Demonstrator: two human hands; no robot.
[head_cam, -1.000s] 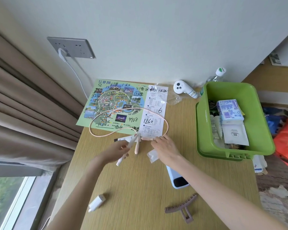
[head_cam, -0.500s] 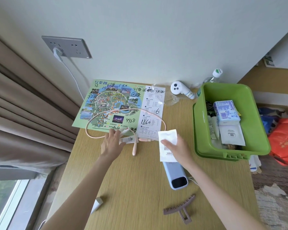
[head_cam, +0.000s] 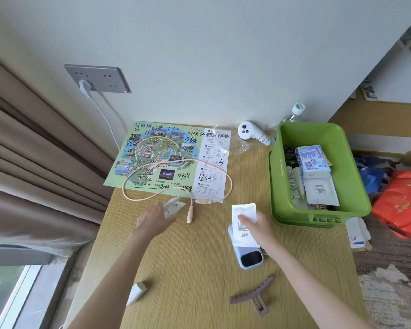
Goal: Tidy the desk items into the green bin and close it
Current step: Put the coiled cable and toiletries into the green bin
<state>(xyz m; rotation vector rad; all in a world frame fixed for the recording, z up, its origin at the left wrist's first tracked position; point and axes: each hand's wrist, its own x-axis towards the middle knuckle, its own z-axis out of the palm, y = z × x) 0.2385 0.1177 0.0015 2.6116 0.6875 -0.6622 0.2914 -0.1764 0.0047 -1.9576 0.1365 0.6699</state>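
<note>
The open green bin (head_cam: 356, 186) stands at the desk's right edge, holding a blue tissue pack (head_cam: 312, 160), a white packet and some tubes. My right hand (head_cam: 259, 225) pinches a white sachet (head_cam: 244, 210) just above a blue power bank (head_cam: 250, 258), left of the bin. My left hand (head_cam: 153, 219) is blurred, its fingers closed on the lower end of a small white tube (head_cam: 176, 206). A pink cable (head_cam: 226, 172) loops over a printed map (head_cam: 152, 148), its plug lying right of the tube.
A brown hair claw (head_cam: 252, 298) and a small white charger (head_cam: 135, 292) lie near the front edge. At the back are a white handheld device (head_cam: 252, 134), a clear plastic bag and a water bottle (head_cam: 297, 110). Curtains hang left; a red bag (head_cam: 406, 205) lies on the floor at right.
My right hand has picked the white sachet up off the desk and lifted it over the power bank. My left hand has shifted slightly with the white tube.
</note>
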